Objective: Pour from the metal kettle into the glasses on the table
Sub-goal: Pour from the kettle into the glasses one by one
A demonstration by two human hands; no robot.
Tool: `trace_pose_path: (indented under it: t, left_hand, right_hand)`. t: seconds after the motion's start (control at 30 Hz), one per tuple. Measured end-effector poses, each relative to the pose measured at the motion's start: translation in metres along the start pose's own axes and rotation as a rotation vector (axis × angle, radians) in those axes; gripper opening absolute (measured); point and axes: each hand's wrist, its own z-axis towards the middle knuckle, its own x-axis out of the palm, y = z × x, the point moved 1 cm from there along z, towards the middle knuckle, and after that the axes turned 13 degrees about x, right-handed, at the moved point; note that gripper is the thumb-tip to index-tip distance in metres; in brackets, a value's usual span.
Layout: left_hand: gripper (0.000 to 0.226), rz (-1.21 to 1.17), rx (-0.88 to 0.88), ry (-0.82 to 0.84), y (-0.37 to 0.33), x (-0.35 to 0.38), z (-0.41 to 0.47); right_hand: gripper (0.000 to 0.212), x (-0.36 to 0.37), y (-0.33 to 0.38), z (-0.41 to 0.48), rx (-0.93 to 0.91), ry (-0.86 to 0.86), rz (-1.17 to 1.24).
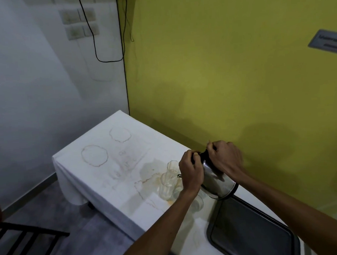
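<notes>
Kettle: the metal kettle (217, 181) is tipped steeply, its black top turned up and towards the glasses and its base lifted over the far corner of the tray; what is inside is hidden by the steel wall
Spout: a small metal spout (179, 175) is seen just left of the left hand, right beside the rim of the nearest glass; whether liquid is running from it cannot be told
Left hand: the left hand (191, 173) is laid over the kettle's upper side, and its fingers are curled round the black top
Right hand: the right hand (224, 157) is placed on the far side of the black top with its fingers bent and closed on it; the handle itself is covered, so the exact hold cannot be told
Glasses: clear glasses (167, 186) are grouped close together on the table, just left of the kettle; they are see-through and blurred, so their filling cannot be judged
Single glass: one more clear glass (199, 203) is partly hidden under the left forearm, near the tray
Table: the table (100, 181) is covered by a white cloth marked with brownish rings and stains, and an orange patch is seen at the foot of the glasses
Tray: a dark tray (247, 232) is laid on the near end of the table, below the kettle's base
Surroundings: a yellow wall (229, 75) is seen behind the table, and a dark chair (23, 244) at the lower left
</notes>
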Motion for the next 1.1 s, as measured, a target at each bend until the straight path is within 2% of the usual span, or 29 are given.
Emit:
trace_pose_path:
  t: [0.3,0.6,0.77,1.1]
  left_hand:
    - [0.024,-0.003,-0.005,-0.003,-0.001,-0.002,0.0]
    - [0.027,0.021,0.055,0.071,0.001,-0.004,0.0]
    - [0.039,0.008,0.049,0.096,-0.003,-0.006,-0.003]
    - [0.046,-0.012,0.026,0.146,-0.006,-0.008,-0.005]
  right_hand:
    - [0.055,0.0,0.002,0.0,-0.011,0.014,0.018]
    - [0.057,-0.001,0.002,0.004,-0.014,-0.001,0.046]
    - [0.058,-0.001,0.001,0.008,-0.042,0.009,0.039]
    - [0.057,-0.003,0.001,0.016,-0.141,-0.001,-0.004]
